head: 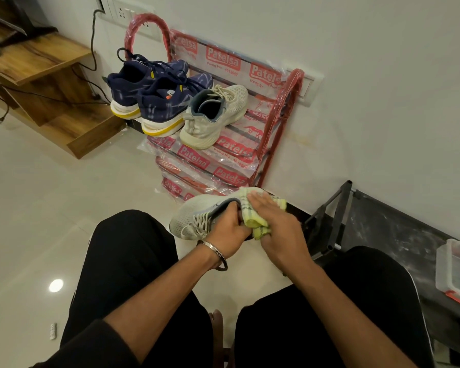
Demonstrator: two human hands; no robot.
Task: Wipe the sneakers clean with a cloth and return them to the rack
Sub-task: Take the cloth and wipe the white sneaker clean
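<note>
Head cam, looking down past black-trousered knees: the left hand [230, 232] has its fingers hooked into the collar of a white sneaker [197, 217], held just in front of the red rack [250, 123]. The right hand [278, 225] presses a yellow-green cloth [255, 224] onto the heel, fingers curled round it. Its twin [213, 116] sits on the rack's top shelf beside two navy sneakers [154, 96].

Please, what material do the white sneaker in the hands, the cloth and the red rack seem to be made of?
White sneaker: knitted mesh fabric, matte; fine holes show on the toe.
Cloth: soft woven or terry textile, yellow-green with dark lines; it folds and bunches under the right hand.
Red rack: probably painted metal tube, wrapped in glossy printed plastic film.
</note>
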